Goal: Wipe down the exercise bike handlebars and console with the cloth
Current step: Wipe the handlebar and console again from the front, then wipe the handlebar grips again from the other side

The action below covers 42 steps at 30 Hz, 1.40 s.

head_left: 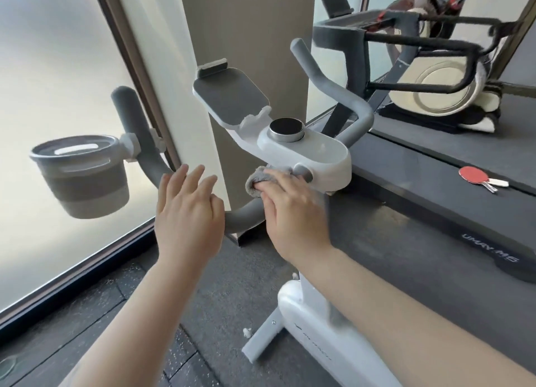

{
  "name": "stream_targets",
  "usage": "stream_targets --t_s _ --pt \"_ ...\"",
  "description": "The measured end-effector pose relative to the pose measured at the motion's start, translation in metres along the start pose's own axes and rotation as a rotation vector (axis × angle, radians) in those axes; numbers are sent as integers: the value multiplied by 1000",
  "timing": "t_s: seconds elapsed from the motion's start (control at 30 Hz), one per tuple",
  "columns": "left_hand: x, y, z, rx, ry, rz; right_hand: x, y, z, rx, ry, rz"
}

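The white exercise bike console (pixel 319 154) carries a round dark knob (pixel 286 128) and a tilted grey tablet tray (pixel 230 96). Grey handlebars curve up on both sides, the left handlebar (pixel 136 131) and the right handlebar (pixel 333 81). My right hand (pixel 293 209) grips a bunched grey cloth (pixel 256 180) and presses it against the console's front left underside, just above the left bar's base. My left hand (pixel 185 212) hovers with fingers spread and relaxed in front of the left handlebar, holding nothing.
A grey cup holder (pixel 81 177) is clamped to the left handlebar. A frosted window fills the left side. A treadmill deck (pixel 435 183) at right carries a red table-tennis paddle (pixel 475 176). A mirror behind reflects the equipment. The bike's white frame (pixel 304 314) stands on a dark speckled floor.
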<state>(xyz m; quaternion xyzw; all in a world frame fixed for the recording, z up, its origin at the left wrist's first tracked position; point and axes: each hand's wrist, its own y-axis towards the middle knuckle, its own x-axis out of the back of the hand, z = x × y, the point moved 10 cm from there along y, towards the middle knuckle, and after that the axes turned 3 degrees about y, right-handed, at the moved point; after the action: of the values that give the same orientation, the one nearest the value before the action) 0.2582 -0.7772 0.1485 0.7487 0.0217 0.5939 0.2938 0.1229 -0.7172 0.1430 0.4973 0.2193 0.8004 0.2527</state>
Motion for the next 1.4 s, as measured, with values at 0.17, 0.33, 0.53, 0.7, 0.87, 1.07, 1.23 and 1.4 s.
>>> stream_targets --t_s 0.17,0.33,0.53,0.7,0.87,1.07,1.23,1.4 --pt "-4 -11 -5 -45 70 144 -2 2 3 -19 -58 172" --pt "0 -60 -20 -75 -53 187 18 -32 14 -80 40 302" --pt "-66 -182 -50 -44 -389 693 28 -163 -13 -371 -30 694" --pt "-78 -252 -84 36 -361 869 84 -261 -45 -608 -127 874" --pt "-38 -274 -181 -150 -377 834 179 -327 -78 -743 -157 760" --pt "3 -329 -317 -332 -434 821 290 -390 -119 -810 -211 656" --pt "23 -399 -436 -399 -436 818 382 -456 -155 -828 -213 586" --pt "43 -467 -555 -366 -509 797 472 -521 -194 -804 -209 587"
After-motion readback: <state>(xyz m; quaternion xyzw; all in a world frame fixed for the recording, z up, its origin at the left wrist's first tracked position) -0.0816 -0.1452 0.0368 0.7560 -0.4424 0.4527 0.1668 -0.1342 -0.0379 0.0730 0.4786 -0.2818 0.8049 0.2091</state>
